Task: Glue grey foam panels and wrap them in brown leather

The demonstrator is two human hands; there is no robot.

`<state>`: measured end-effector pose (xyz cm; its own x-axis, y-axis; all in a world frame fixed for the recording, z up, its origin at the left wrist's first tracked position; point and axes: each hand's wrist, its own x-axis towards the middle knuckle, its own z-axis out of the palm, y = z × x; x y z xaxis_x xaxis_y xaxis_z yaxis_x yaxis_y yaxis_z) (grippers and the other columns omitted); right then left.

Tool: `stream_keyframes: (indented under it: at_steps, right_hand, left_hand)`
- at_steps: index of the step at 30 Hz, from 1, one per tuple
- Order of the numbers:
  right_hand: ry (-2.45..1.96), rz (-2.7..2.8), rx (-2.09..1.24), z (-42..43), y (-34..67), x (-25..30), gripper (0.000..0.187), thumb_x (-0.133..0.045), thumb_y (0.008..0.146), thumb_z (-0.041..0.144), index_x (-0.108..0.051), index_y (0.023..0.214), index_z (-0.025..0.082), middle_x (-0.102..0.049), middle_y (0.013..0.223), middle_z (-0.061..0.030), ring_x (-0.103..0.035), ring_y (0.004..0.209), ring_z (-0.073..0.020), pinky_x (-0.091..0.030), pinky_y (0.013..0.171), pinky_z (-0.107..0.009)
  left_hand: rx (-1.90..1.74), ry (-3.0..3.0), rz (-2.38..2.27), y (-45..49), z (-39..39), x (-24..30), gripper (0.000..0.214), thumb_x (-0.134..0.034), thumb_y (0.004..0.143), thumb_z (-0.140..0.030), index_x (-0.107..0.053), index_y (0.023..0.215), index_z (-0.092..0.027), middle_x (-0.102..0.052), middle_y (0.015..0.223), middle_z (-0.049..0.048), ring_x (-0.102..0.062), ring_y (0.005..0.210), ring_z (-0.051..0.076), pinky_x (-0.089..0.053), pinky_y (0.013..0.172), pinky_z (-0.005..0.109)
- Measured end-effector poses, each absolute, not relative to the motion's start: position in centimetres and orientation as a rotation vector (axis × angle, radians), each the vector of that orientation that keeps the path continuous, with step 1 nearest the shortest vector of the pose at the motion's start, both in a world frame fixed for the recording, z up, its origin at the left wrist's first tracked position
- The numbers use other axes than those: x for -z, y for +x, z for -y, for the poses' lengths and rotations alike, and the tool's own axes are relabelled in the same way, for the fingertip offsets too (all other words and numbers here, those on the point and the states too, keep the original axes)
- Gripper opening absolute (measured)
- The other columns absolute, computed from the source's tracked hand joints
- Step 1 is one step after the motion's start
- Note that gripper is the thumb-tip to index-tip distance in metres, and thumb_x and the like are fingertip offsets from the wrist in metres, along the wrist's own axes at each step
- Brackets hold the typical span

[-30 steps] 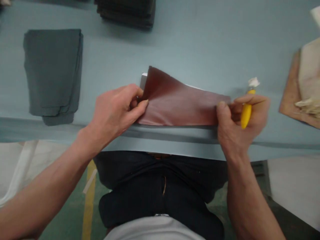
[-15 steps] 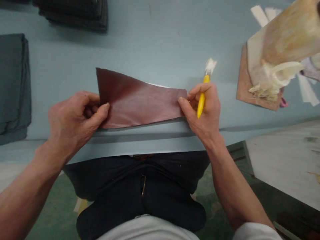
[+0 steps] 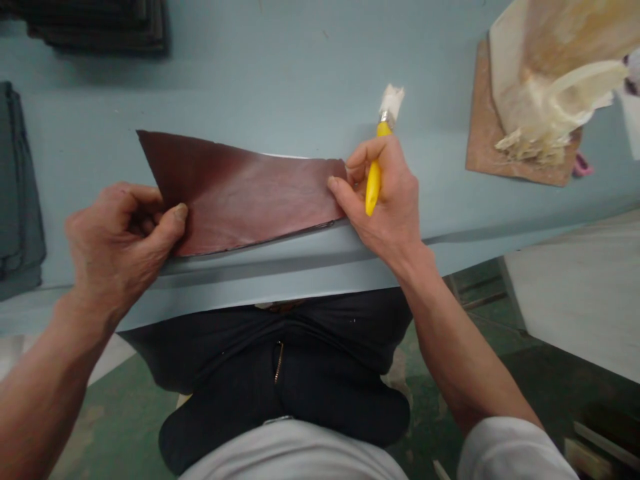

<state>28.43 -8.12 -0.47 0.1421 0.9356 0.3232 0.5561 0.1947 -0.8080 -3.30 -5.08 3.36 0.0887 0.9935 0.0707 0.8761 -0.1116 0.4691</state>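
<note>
A reddish-brown piece that looks like leather (image 3: 250, 197) is stretched between both hands just above the table's near edge; it is wide at the left and narrow at the right. My left hand (image 3: 123, 237) pinches its left end, thumb on top. At the narrow right end, my right hand (image 3: 385, 193) pinches the piece between thumb and fingers. That same hand also keeps a yellow-handled brush (image 3: 373, 187) tucked in it, its whitish bristles pointing away from me. A thin white edge shows behind the piece's far side.
The table (image 3: 280, 80) has a blue-grey cover. Dark stacked pieces (image 3: 100, 27) lie at the far left, and a grey-green stack (image 3: 23, 193) at the left edge. On the right, a glue-crusted container (image 3: 525, 80) stands on a brown board (image 3: 477, 133). A pale surface (image 3: 580, 287) adjoins at lower right.
Both hands and the brown piece appear further left in the view, and the piece's right end is a little higher. The surroundings have shifted too, as the head turned. Both grips are the same.
</note>
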Motion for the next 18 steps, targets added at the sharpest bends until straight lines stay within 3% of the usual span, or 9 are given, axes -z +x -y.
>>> stream_keyframes:
  at_steps: [6,11,18]
  right_hand:
    - [-1.522,1.558,-0.469,8.1,28.3,1.0,0.024,-0.072,0.096,0.031,-0.051,0.107,0.029,-0.062,0.085,0.0044,-0.065,0.076,-0.0177,-0.056,0.079,-0.035]
    - [-1.560,1.554,-0.436,8.0,28.1,1.1,0.023,-0.070,0.100,0.039,-0.051,0.107,0.029,-0.064,0.085,0.0039,-0.067,0.077,-0.0183,-0.057,0.080,-0.036]
    - [-1.585,1.516,-0.416,8.0,27.7,1.2,0.022,-0.067,0.102,0.043,-0.052,0.108,0.028,-0.067,0.085,0.0038,-0.068,0.075,-0.0172,-0.059,0.081,-0.036]
  left_hand:
    - [-0.702,2.178,-1.821,-4.2,4.4,-2.0,0.034,-0.064,0.082,-0.052,-0.067,0.084,-0.018,-0.058,0.071,-0.0009,-0.050,0.060,0.012,-0.032,0.060,0.027]
    - [-0.695,2.208,-1.789,-4.5,4.4,-1.9,0.033,-0.065,0.084,-0.049,-0.063,0.075,-0.018,-0.056,0.069,-0.0012,-0.049,0.059,0.011,-0.032,0.059,0.025]
    - [-0.750,2.235,-1.771,-4.5,4.5,-1.8,0.033,-0.066,0.084,-0.050,-0.066,0.083,-0.017,-0.059,0.072,-0.0005,-0.051,0.061,0.011,-0.031,0.060,0.024]
